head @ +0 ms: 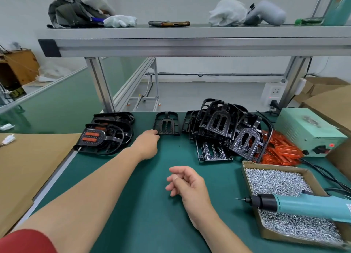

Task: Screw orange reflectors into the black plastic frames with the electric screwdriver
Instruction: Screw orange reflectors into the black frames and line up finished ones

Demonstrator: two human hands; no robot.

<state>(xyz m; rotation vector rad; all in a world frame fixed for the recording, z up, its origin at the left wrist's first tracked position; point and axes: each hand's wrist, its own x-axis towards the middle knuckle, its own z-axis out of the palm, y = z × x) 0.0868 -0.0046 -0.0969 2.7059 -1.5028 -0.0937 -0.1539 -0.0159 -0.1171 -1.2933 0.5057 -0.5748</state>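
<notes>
head view: left hand (pixel 147 144) is stretched out across the green mat (pixel 133 205), touching the near left corner of a single black frame (pixel 167 122) that lies flat by the far edge. its fingertips are tucked behind the hand, so i can't tell if it's actually pinching the frame or just touching it. right hand (pixel 187 182) is over the middle of the mat, fingers loosely curled, holding nothing. the electric screwdriver (pixel 303 205) lies across a cardboard box (pixel 275 166) full of silver screws (pixel 275 180) on the right, bit pointing left. behind the box there's a heap of orange reflectors (pixel 281 150), with a messy pile of empty frames (pixel 220 123) just beside and partly on it. stack of finished frames (pixel 102 137) with reflectors fitted sits on the left. mint green power unit (pixel 307 131) far right.
</notes>
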